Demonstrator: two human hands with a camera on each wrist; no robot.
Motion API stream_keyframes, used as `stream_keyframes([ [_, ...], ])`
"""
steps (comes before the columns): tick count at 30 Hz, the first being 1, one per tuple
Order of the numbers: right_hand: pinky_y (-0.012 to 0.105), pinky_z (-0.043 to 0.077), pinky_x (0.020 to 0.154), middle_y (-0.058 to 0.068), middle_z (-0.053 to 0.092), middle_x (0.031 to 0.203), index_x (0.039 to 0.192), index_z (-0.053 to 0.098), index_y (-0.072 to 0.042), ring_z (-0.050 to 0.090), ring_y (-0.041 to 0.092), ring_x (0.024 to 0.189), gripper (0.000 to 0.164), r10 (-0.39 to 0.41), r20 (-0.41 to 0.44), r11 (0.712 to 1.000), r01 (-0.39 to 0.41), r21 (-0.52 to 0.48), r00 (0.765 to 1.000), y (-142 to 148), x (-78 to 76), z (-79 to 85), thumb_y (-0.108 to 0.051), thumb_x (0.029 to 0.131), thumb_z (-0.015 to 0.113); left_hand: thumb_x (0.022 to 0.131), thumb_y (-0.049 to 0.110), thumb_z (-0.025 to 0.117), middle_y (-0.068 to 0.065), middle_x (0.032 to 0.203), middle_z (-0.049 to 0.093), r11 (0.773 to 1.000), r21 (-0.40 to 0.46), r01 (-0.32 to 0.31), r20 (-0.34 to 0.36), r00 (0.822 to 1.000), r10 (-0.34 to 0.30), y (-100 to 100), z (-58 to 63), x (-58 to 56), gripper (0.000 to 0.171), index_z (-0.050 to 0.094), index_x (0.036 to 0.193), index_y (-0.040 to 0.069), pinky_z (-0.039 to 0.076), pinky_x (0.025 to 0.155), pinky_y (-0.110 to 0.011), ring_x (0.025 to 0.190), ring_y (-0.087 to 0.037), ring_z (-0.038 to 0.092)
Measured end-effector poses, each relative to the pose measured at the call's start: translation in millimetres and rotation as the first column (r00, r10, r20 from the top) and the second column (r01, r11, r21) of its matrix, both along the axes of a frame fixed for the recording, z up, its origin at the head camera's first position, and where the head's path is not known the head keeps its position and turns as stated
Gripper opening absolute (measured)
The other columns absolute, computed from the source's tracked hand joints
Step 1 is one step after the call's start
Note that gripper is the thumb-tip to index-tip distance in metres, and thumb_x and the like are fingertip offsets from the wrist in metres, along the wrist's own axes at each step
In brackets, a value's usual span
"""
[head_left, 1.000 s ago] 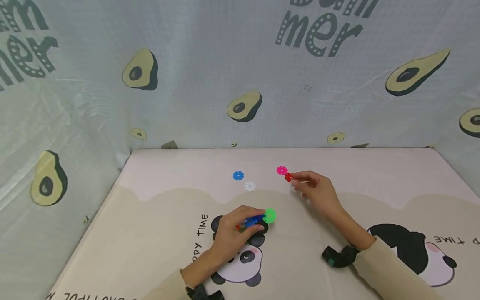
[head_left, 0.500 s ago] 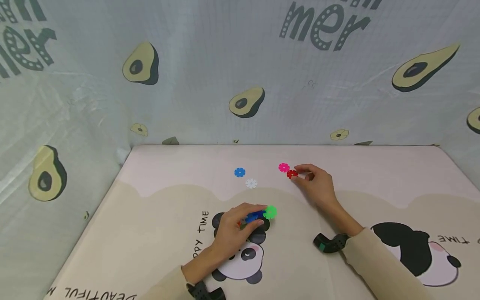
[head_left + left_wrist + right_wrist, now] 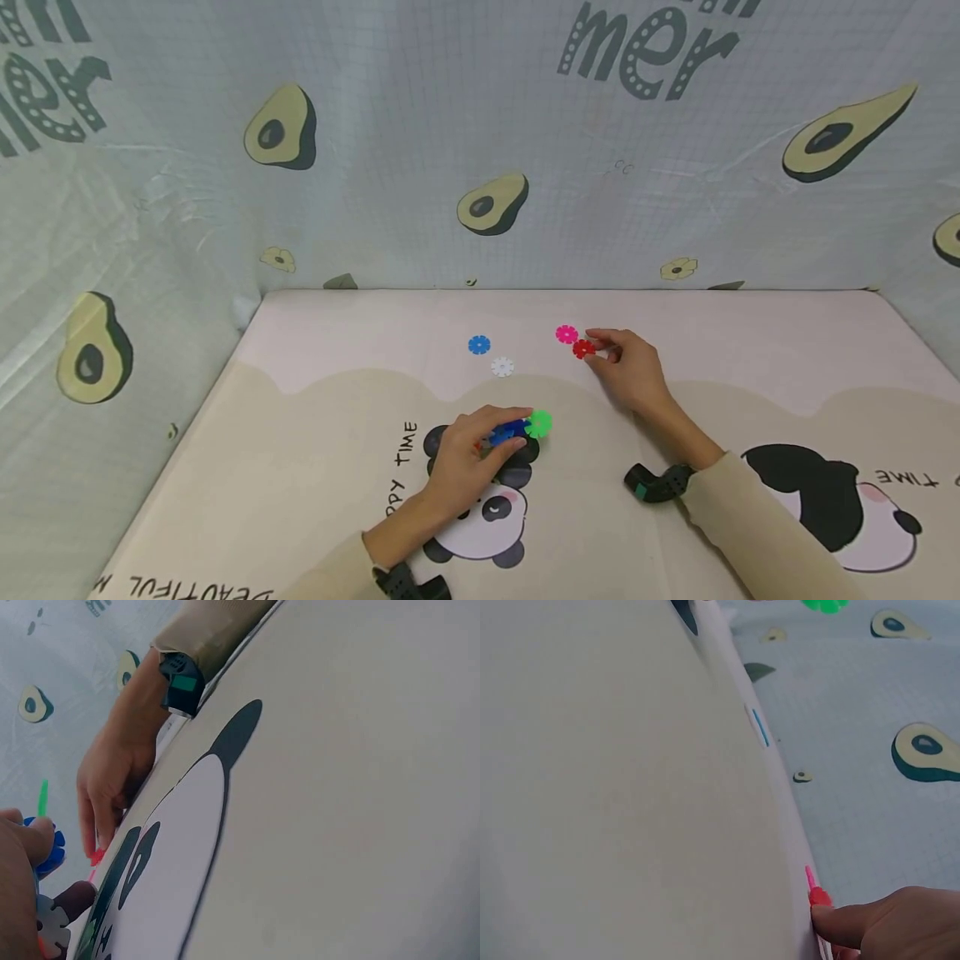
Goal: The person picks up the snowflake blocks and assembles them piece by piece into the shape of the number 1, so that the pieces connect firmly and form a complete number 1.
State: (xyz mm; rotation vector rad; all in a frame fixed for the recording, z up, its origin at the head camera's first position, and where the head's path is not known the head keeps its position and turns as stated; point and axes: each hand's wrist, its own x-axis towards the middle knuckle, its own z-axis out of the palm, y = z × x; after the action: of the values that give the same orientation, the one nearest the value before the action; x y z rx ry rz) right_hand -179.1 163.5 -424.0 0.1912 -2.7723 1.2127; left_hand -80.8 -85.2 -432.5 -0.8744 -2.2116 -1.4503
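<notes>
My left hand (image 3: 468, 458) grips a small joined group of notched plastic discs, the snowflake building kind. A green disc (image 3: 538, 423) sticks out at its right end, with blue discs (image 3: 508, 431) between finger and thumb. In the left wrist view a white disc (image 3: 52, 922) also shows in this group; the palm hides part of it. Farther back, my right hand (image 3: 633, 367) pinches a red snowflake disc (image 3: 583, 349) by its right side, low at the table. Just behind it lies a pink disc (image 3: 567, 334), so close that I cannot tell whether they touch.
On the table a light blue disc (image 3: 479, 345) and a white disc (image 3: 502, 367) lie flat, left of the right hand. The pale tablecloth (image 3: 315, 475) carries printed pandas and lettering. A sheet with avocado prints (image 3: 375, 225) rises behind the table's far edge.
The right hand's finger and thumb have shifted on the red disc, which now shows more fully. Its forearm has swung a little left. The left hand keeps its grip; the head view has tilted slightly.
</notes>
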Motion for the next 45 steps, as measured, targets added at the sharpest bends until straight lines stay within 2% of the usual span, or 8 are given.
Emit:
stream_keyframes([
  [7, 0.033, 0.042, 0.067, 0.011, 0.059, 0.090, 0.108, 0.070, -0.002, 0.050, 0.023, 0.079, 0.021, 0.003, 0.036, 1.000, -0.003, 0.001, 0.999, 3.5, 3.5, 3.6, -0.011, 0.089, 0.068, 0.084, 0.010, 0.073, 0.001, 0.107, 0.069, 0.999, -0.032, -0.039, 0.024, 0.999, 0.040, -1.6, 0.5, 0.5, 0.036, 0.066, 0.119, 0.013, 0.038, 0.067, -0.026, 0.095, -0.011, 0.063],
  [11, 0.036, 0.045, 0.072, 0.011, 0.066, 0.096, 0.107, 0.070, -0.003, 0.055, 0.025, 0.085, 0.021, 0.013, 0.066, 1.000, -0.012, -0.011, 0.998, 7.0, 4.7, 6.0, -0.016, 0.090, 0.067, 0.084, 0.013, 0.073, 0.005, 0.107, 0.069, 0.997, -0.050, -0.063, 0.074, 0.995, 0.067, -1.9, 2.1, 1.8, 0.036, 0.067, 0.119, 0.016, 0.037, 0.069, -0.025, 0.092, -0.007, 0.061],
  [15, 0.036, 0.047, 0.077, 0.009, 0.068, 0.101, 0.108, 0.070, -0.006, 0.059, 0.025, 0.092, 0.022, 0.047, 0.087, 0.998, -0.043, -0.053, 0.995, 11.0, 9.0, 8.2, -0.019, 0.091, 0.067, 0.083, 0.015, 0.075, 0.006, 0.108, 0.069, 0.996, -0.058, -0.074, 0.089, 0.993, 0.079, -1.7, 3.3, 2.1, 0.036, 0.068, 0.118, 0.016, 0.038, 0.070, -0.025, 0.091, -0.007, 0.060],
  [21, 0.025, 0.044, 0.062, 0.002, 0.070, 0.092, 0.109, 0.070, -0.011, 0.060, 0.019, 0.080, 0.026, 0.137, 0.106, 0.980, -0.119, -0.159, 0.985, 14.5, 23.4, 9.5, -0.025, 0.088, 0.072, 0.081, 0.014, 0.076, 0.008, 0.108, 0.069, 0.996, -0.055, -0.067, 0.097, 0.993, 0.072, -2.0, 3.8, 1.7, 0.036, 0.069, 0.117, 0.015, 0.041, 0.074, -0.027, 0.098, -0.008, 0.062],
  [26, 0.023, 0.041, 0.055, 0.001, 0.069, 0.088, 0.114, 0.068, -0.016, 0.059, 0.019, 0.072, 0.030, 0.200, 0.102, 0.960, -0.173, -0.220, 0.975, 12.3, 34.7, 14.6, -0.023, 0.086, 0.074, 0.082, 0.016, 0.075, 0.009, 0.112, 0.068, 0.995, -0.060, -0.077, 0.125, 0.989, 0.084, -2.5, 5.0, 2.8, 0.037, 0.068, 0.118, 0.019, 0.041, 0.074, -0.026, 0.101, -0.007, 0.061],
  [33, 0.025, 0.044, 0.051, 0.001, 0.067, 0.084, 0.116, 0.067, -0.022, 0.057, 0.023, 0.066, 0.033, 0.249, 0.120, 0.936, -0.207, -0.286, 0.961, 4.1, 52.0, 20.6, -0.025, 0.084, 0.075, 0.082, 0.015, 0.076, 0.009, 0.114, 0.067, 0.994, -0.060, -0.091, 0.136, 0.986, 0.098, -1.5, 4.5, 3.6, 0.038, 0.068, 0.119, 0.020, 0.042, 0.074, -0.027, 0.105, -0.007, 0.061],
  [39, 0.025, 0.047, 0.059, -0.001, 0.068, 0.082, 0.115, 0.069, -0.023, 0.061, 0.021, 0.073, 0.033, 0.271, 0.155, 0.921, -0.209, -0.330, 0.950, -2.2, 62.8, 14.2, -0.027, 0.083, 0.076, 0.082, 0.015, 0.075, 0.005, 0.120, 0.065, 0.996, -0.039, -0.077, 0.163, 0.983, 0.082, -1.5, 3.2, 4.3, 0.040, 0.066, 0.122, 0.016, 0.047, 0.087, -0.031, 0.111, -0.012, 0.059],
  [45, 0.025, 0.047, 0.057, 0.000, 0.067, 0.082, 0.112, 0.070, -0.024, 0.060, 0.022, 0.072, 0.031, 0.267, 0.138, 0.912, -0.204, -0.357, 0.954, -5.5, 66.5, 12.0, -0.026, 0.082, 0.077, 0.082, 0.014, 0.076, -0.005, 0.113, 0.067, 0.995, -0.041, -0.086, 0.201, 0.975, 0.092, -1.1, 4.9, 5.2, 0.043, 0.064, 0.123, 0.010, 0.050, 0.088, -0.033, 0.104, -0.014, 0.062],
])
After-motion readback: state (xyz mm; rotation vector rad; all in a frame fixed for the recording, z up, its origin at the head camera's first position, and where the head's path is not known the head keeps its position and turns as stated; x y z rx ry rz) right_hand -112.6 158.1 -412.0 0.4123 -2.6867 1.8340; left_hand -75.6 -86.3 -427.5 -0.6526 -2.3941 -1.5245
